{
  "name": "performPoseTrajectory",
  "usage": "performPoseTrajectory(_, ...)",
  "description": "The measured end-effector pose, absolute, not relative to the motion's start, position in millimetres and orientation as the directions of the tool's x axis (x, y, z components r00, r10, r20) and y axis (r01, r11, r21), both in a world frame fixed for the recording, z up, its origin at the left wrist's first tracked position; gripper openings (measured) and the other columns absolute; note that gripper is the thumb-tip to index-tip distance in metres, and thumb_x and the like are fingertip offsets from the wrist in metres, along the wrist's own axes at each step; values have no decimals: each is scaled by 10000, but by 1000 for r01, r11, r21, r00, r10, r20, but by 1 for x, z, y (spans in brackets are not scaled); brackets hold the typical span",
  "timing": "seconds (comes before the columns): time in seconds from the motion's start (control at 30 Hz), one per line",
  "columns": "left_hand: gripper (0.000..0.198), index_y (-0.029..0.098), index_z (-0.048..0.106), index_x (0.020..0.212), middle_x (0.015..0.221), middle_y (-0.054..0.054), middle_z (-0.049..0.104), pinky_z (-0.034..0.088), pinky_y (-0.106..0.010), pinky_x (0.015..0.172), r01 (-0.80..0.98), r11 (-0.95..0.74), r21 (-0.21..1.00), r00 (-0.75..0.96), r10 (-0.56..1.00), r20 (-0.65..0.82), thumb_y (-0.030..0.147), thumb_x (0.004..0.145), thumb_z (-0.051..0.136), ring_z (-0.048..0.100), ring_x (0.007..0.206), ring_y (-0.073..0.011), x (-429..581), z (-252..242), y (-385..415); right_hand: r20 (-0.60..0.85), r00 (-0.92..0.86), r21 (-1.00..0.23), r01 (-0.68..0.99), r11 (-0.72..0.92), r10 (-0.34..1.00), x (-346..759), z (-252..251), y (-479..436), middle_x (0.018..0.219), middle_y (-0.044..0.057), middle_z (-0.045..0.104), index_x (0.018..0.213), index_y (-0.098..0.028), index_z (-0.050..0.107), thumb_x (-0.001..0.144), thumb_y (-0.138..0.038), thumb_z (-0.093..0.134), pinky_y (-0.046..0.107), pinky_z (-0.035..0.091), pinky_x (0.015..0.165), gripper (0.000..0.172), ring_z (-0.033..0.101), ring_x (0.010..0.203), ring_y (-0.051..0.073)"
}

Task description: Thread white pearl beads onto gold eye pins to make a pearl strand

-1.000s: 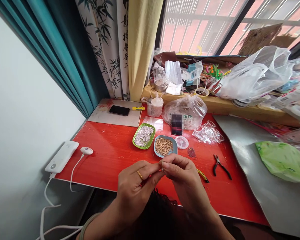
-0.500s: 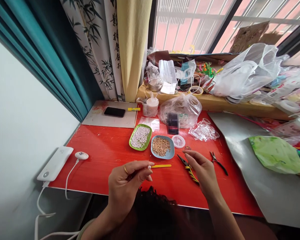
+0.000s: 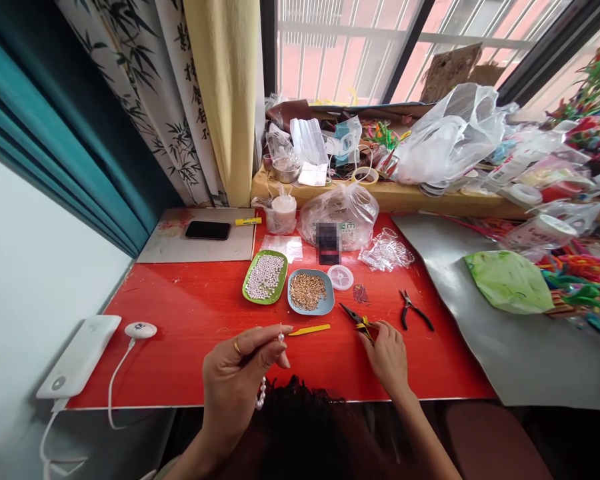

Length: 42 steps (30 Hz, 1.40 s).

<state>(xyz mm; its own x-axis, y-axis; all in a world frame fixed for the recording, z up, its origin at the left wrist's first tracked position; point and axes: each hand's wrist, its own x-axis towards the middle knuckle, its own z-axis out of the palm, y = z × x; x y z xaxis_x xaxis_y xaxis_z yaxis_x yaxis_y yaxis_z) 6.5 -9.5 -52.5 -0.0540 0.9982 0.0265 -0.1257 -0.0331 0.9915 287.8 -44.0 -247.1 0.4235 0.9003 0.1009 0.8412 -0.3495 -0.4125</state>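
Note:
My left hand (image 3: 237, 368) is closed in a pinch on a strand of white pearl beads (image 3: 261, 393), with one bead on a thin pin showing at the fingertips and more beads hanging below the palm. My right hand (image 3: 387, 352) rests on the red table (image 3: 190, 313) with its fingers closing on the yellow-handled pliers (image 3: 357, 319). A green dish of white pearls (image 3: 264, 277) and a blue dish of gold beads (image 3: 309, 292) stand just beyond my hands. A yellow stick (image 3: 309, 329) lies between my hands.
Black pliers (image 3: 416, 311) lie to the right of my right hand. A spool (image 3: 340, 277), plastic bags (image 3: 339, 215) and a cup (image 3: 283, 212) stand behind the dishes. A phone (image 3: 207, 230) lies on a board at the back left, a power bank (image 3: 79, 357) at the left edge. Clutter fills the sill.
My hands have parted. The right hand went out to the right and came down on the yellow-handled pliers, while the left hand stayed, holding the bead strand. The camera view shifted.

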Motion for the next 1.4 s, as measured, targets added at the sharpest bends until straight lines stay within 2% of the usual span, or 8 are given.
performPoseTrajectory(0.27,188,245,769,790,489,17,658,419,-172,405,-254,-26,967,27,999,34,104,700,682,549,424,-91,1,-49,-15,104,392,-598,759,-257,914,301,-254,-48,1118,70,587,1043,-155,582,861,-372,562,464,428,893,284,551,1038,225)
performPoseTrajectory(0.47,222,284,767,789,460,45,637,460,-194,531,-341,-31,939,43,998,49,95,721,671,553,420,-70,3,-38,-22,-172,461,-833,403,-379,870,283,-204,-50,973,136,645,995,-150,580,754,-574,550,502,480,801,489,609,923,295)
performPoseTrajectory(0.6,94,258,763,712,435,45,597,432,-194,471,-396,60,916,-15,997,-72,179,680,724,527,395,-71,10,-31,-25,-379,196,-913,82,-400,904,251,-141,-53,929,126,701,997,-160,638,761,-541,538,422,546,708,459,670,841,282)
performPoseTrajectory(0.73,54,236,754,696,421,37,593,370,-164,404,-402,134,906,-48,985,-166,229,643,757,486,384,-62,12,-27,-28,-410,-123,-869,-250,-428,904,220,-87,-52,936,108,709,917,-183,703,713,-324,638,422,510,794,256,665,865,265)
performPoseTrajectory(0.8,66,217,749,695,412,35,581,332,-151,375,-388,154,909,-68,979,-194,238,635,764,448,367,-51,10,-27,-29,-379,-213,-848,-309,-430,901,213,-78,-49,933,106,710,926,-189,704,711,-277,600,425,492,817,254,663,868,257)
performPoseTrajectory(1.0,83,215,746,700,420,36,584,315,-119,390,-339,141,930,-138,970,-198,188,623,761,434,401,-40,7,-31,-30,-347,182,-907,184,-378,920,236,-134,-40,878,100,685,960,-145,658,788,-360,528,435,479,816,305,639,890,270)
performPoseTrajectory(1.17,112,231,753,709,431,45,587,330,-122,402,-293,149,944,-110,976,-188,158,625,737,450,414,-46,9,-36,-30,-161,575,-664,539,-519,802,257,-208,-48,1145,76,574,1103,-165,561,867,-308,559,468,428,893,276,554,1033,227)
performPoseTrajectory(1.4,101,215,745,739,454,46,589,372,-147,435,-177,149,973,-56,985,-161,165,663,700,461,434,-62,13,-44,-30,83,644,-364,730,-578,761,280,-244,-44,1234,89,528,1175,-171,527,871,-332,559,473,439,898,345,531,1088,244)
